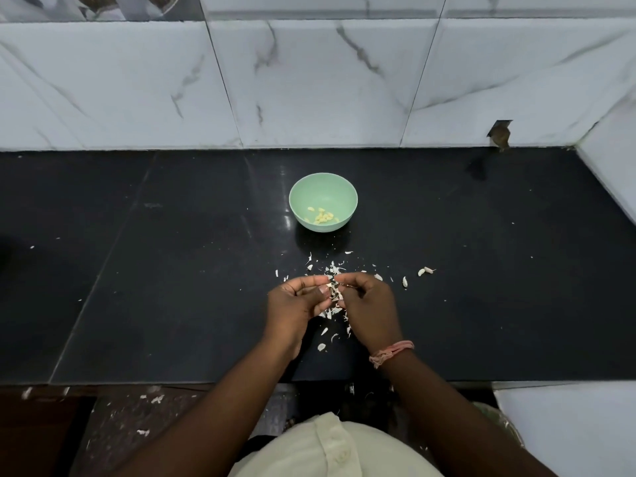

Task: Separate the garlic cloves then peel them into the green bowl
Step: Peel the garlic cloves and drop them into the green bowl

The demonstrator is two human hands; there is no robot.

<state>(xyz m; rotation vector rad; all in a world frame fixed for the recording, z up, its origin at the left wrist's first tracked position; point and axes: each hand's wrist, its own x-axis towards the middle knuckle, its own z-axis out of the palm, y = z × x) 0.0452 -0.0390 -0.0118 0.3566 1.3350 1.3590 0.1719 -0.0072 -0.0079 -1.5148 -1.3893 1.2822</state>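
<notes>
Peeling well under way at black bench [481, 304]: left hand [296, 304] and right hand [370, 306] meet over peel litter [332, 270], fingers of both pinching one papery garlic clove [334, 291] between them; green bowl [304, 191], beyond hands, holds about a dozen peeled cloves [322, 215]; three unpeeled cloves [405, 282] wait to right, apart from hands; by this count most work looks done, few cloves left

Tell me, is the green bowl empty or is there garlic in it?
Not empty. The green bowl stands upright on the black counter, with a small heap of peeled yellowish cloves at its bottom; most of it is still unfilled.
</notes>
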